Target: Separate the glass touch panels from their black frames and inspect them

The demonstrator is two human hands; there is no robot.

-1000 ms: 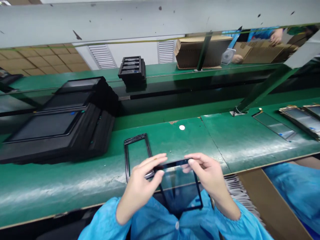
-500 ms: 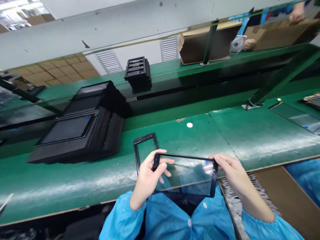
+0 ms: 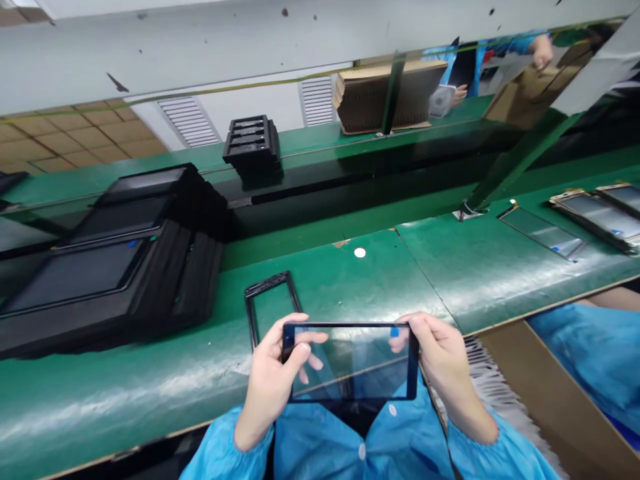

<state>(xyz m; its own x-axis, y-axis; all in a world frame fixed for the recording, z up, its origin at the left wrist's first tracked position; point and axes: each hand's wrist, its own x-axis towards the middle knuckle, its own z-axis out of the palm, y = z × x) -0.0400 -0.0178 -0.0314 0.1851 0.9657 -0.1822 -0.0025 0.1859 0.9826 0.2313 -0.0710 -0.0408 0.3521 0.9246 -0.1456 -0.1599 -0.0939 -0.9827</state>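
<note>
Between my two hands is a see-through glass panel (image 3: 355, 363) with a black border, held lengthwise above the bench's front edge. My left hand (image 3: 273, 370) grips its left end, thumb on the near face and fingers showing through the glass behind. At the panel's upper right corner, my right hand (image 3: 440, 350) pinches the black border, near a small blue tab. Just beyond my left hand, a black rectangular frame (image 3: 251, 313) lies on the green bench (image 3: 350, 287). Its lower part is hidden by that hand and the panel.
Stacked black trays (image 3: 175, 287) with dark panels stand at left. Smaller black trays (image 3: 253, 143) sit on the back ledge. At right lie a clear panel (image 3: 543, 230) and stacked panels (image 3: 595, 217). A green post (image 3: 515, 163) rises behind them. A co-worker's hand (image 3: 541, 52) touches cardboard.
The view has swung to the right, so the bench items appear shifted left. The panel has gone from slanting to nearly level, and both hands still hold it.
</note>
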